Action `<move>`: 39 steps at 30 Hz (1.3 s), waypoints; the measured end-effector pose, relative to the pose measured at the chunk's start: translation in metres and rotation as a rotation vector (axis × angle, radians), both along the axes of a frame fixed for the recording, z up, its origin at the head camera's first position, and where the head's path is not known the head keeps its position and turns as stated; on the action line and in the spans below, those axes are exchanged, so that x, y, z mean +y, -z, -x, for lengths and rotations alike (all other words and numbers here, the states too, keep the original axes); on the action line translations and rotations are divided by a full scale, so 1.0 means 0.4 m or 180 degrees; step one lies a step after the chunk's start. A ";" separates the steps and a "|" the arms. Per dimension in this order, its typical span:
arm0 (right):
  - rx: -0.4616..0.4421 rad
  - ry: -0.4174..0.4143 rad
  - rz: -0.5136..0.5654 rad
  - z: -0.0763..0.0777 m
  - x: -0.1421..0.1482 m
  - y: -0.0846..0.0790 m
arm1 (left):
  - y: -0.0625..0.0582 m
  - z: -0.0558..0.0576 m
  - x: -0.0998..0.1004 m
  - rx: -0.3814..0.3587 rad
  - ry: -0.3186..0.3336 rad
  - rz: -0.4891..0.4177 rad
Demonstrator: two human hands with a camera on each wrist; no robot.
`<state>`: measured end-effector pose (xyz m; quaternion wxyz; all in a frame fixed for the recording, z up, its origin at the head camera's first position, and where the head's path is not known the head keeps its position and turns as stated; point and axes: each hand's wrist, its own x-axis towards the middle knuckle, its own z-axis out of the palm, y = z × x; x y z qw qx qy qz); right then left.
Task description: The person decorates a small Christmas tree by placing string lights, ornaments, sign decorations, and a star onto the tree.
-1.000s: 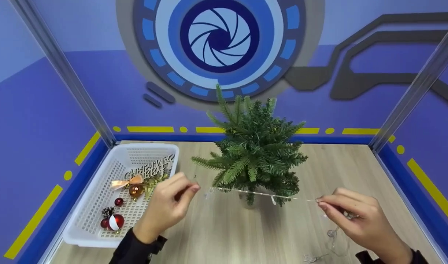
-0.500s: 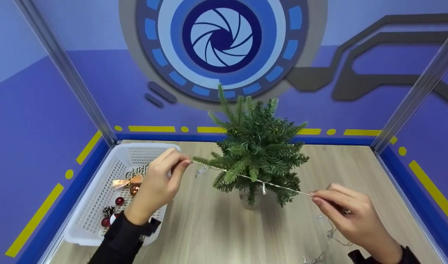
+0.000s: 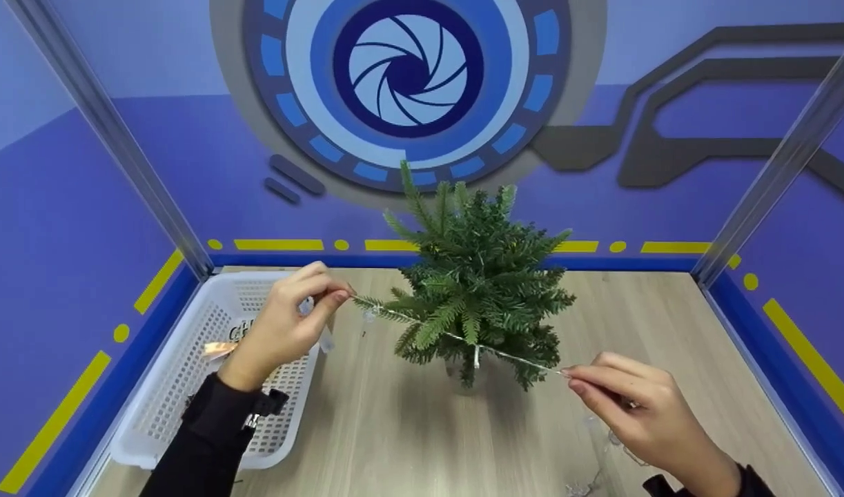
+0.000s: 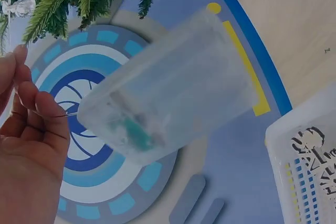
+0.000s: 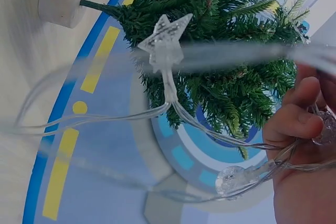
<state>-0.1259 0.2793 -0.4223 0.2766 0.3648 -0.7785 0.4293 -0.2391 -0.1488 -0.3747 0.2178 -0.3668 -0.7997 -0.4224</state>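
My left hand pinches one end of a clear fairy-light string between thumb and fingertips. From there the wire slants down to my right hand, which pinches it and has further loops in its curled fingers. The stretch passes in front of a small artificial Christmas tree, overlapping its lower branches. A blurred translucent plastic box dangles on a wire below my left hand. In the right wrist view, a clear star-shaped bulb and a round bulb hang on loops beside the right fingers.
A white plastic basket stands at the left, partly behind my left arm, holding wooden lettering and an orange bow. Loose light wire lies on the table at the front right. Blue-purple panels enclose the sides and back.
My left hand has moved up and left, over the basket, lifting its end of the wire. My right hand has shifted slightly left. The wire now slants across the lower branches.
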 end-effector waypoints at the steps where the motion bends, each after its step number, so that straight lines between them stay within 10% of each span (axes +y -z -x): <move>1: 0.0001 0.0001 0.0001 -0.001 0.000 0.000 | -0.006 -0.001 0.001 0.0019 0.0013 -0.0032; 11: -0.0043 0.0088 -0.0033 -0.001 -0.010 -0.014 | -0.005 0.038 0.009 -0.0323 -0.0086 0.0025; 31: 0.0026 -0.0374 -0.0178 -0.017 -0.015 -0.002 | 0.003 0.034 -0.030 -0.0591 0.0400 -0.0089; 39: 0.0067 -0.0215 -0.0108 -0.010 -0.029 -0.015 | -0.006 0.045 -0.025 -0.0656 0.0193 0.0032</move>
